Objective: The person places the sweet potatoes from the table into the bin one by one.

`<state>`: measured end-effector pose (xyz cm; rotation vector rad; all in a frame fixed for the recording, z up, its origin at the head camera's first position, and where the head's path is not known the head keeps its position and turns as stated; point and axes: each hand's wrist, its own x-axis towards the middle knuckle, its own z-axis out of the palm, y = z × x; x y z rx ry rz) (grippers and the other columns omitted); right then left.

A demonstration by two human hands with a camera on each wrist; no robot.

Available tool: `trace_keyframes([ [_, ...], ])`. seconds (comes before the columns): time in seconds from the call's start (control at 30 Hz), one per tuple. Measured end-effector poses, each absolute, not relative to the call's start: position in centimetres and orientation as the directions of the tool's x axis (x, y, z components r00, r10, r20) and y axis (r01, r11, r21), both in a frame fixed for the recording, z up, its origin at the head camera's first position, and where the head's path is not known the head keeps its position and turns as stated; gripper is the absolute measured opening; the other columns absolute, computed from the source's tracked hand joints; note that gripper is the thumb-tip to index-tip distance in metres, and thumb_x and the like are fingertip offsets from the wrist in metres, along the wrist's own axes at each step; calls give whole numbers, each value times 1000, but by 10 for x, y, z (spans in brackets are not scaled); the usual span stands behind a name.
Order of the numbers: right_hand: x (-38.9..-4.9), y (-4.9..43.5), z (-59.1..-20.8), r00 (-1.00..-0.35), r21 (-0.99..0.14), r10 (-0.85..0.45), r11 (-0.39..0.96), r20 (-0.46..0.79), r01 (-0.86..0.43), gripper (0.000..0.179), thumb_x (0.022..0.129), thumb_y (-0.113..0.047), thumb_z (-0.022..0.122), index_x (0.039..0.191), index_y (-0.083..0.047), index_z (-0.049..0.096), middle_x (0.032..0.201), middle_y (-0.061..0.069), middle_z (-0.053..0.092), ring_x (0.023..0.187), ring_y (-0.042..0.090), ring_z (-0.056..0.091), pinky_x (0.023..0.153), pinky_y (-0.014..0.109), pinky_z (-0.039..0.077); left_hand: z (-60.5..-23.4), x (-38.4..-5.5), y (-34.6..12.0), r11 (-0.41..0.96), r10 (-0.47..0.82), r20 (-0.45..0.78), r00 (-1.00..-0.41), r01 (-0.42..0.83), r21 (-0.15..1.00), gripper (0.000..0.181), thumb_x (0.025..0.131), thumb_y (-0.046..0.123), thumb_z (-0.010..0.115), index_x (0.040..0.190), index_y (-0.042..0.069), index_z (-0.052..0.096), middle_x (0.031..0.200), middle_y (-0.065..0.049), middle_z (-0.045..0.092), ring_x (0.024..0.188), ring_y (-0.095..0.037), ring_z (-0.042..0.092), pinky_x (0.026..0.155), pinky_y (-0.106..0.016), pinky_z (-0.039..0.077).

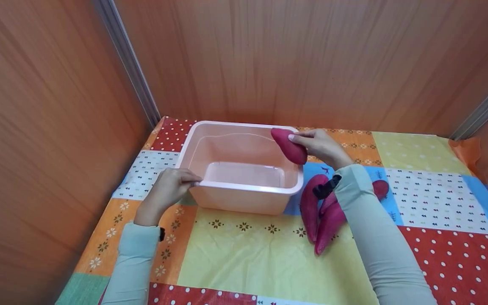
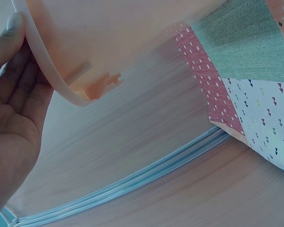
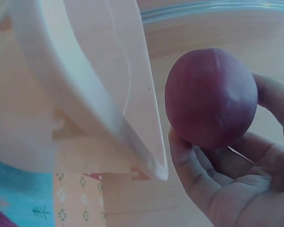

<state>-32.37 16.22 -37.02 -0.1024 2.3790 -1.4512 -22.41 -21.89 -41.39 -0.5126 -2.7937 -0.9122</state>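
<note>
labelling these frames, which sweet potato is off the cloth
The sweet potato held up in the right hand; the other sweet potatoes lie on the patchwork cloth, partly behind the right sleeve.

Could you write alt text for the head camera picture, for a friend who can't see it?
A right hand holds a dark pink, sweet-potato-shaped object near the right end of a pale pink tub, while a left hand pinches the tub's near rim. Similar objects lie right of the tub, partly hidden by a sleeve, on a patterned cloth.
</note>
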Motion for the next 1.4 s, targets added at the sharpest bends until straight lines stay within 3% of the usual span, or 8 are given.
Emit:
trace_keyframes([
  [0.8, -329, 120, -365, -919, -870, -296, 484, -261, 91, 46, 87, -38, 70, 124, -11, 65, 117, 11, 62, 103, 26, 58, 79, 27, 57, -415, -220, -221, 753, 273, 280, -920, 386, 533, 13, 85, 6, 71, 96, 8, 78, 96, -7, 75, 95, -23, 70, 84, -40, 58],
  [1.4, -336, 106, -361, -926, -821, -284, 569, -248, 46, 46, 88, -37, 69, 125, -10, 64, 117, 12, 63, 101, 28, 59, 87, 35, 57, -412, -218, -220, 750, 286, 275, -918, 393, 532, 13, 85, 5, 71, 96, 7, 77, 96, -9, 75, 95, -24, 71, 84, -40, 58],
])
